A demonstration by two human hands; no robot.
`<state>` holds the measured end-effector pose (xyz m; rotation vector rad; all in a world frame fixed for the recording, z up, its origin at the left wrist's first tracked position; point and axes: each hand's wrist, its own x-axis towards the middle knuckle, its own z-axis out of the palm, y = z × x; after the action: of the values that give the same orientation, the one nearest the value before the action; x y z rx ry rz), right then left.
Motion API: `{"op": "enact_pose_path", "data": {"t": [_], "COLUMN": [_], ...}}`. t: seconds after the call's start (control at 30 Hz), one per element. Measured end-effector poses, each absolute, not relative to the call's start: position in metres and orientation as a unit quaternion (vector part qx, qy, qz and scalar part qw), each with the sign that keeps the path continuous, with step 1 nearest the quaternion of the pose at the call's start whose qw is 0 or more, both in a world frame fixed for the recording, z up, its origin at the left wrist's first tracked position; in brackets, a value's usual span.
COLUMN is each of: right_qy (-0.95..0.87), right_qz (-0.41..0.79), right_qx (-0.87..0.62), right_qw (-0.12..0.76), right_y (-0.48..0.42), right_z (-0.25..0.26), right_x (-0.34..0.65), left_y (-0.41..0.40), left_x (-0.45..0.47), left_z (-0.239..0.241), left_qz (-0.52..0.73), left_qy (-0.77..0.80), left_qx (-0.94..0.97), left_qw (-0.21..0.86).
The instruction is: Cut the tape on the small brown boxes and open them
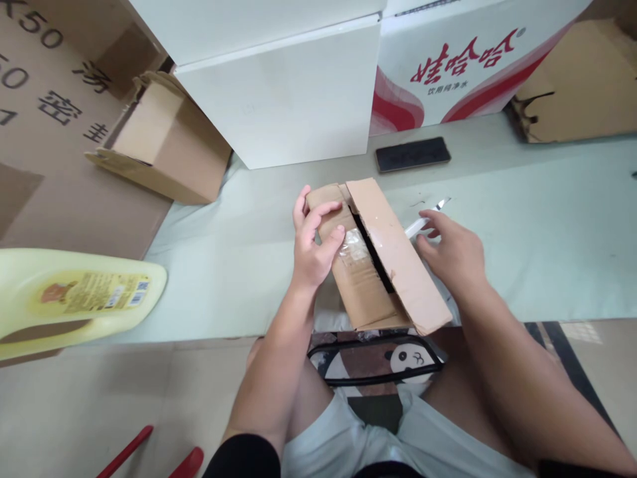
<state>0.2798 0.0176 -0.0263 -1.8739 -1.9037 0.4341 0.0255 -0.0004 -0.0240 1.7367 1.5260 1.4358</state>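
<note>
Worn on the head, the one camera looks forward and steeply down from above the person's lap (pixel 353 441), near the desk (pixel 552 259), whose front edge crosses the view's lower half and runs out at right.

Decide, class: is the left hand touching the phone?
No, the left hand is on the near carton and the phone lies apart.

Brown cardboard box (pixel 365 285) is slanting at the worktop's (pixel 547 252) edge, one flap (pixel 401 259) is standing ajar, clear tape (pixel 354 245) is clinging on, white knife (pixel 415 228) is slanting alongside
</note>
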Motion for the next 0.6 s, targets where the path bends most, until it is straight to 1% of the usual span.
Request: {"op": "enact_pose_path", "data": {"t": [0.13,0.23,0.4,0.5,0.6], "right_qy": [-0.68,-0.68,-0.693,-0.697,-0.694], "right_qz": [0.158,0.134,0.098,0.118,0.155], "right_qx": [-0.7,-0.708,-0.691,-0.675,-0.663], "right_qw": [0.152,0.134,0.181,0.212,0.234], "right_y": [0.024,0.026,0.026,0.024,0.023], "right_z": [-0.033,-0.038,-0.044,-0.043,-0.041], "right_x": [0.281,0.282,0.283,0.283,0.281], "left_y": [0.0,0.0,0.001,0.003,0.001], "left_x": [0.025,0.026,0.021,0.007,-0.015], "left_z": [-0.024,-0.024,-0.024,-0.024,-0.022], "left_qz": [0.525,0.526,0.536,0.553,0.597], "left_qy": [0.543,0.548,0.542,0.537,0.554], "left_qx": [0.621,0.615,0.606,0.577,0.49], "left_qw": [0.211,0.209,0.226,0.268,0.312]}}
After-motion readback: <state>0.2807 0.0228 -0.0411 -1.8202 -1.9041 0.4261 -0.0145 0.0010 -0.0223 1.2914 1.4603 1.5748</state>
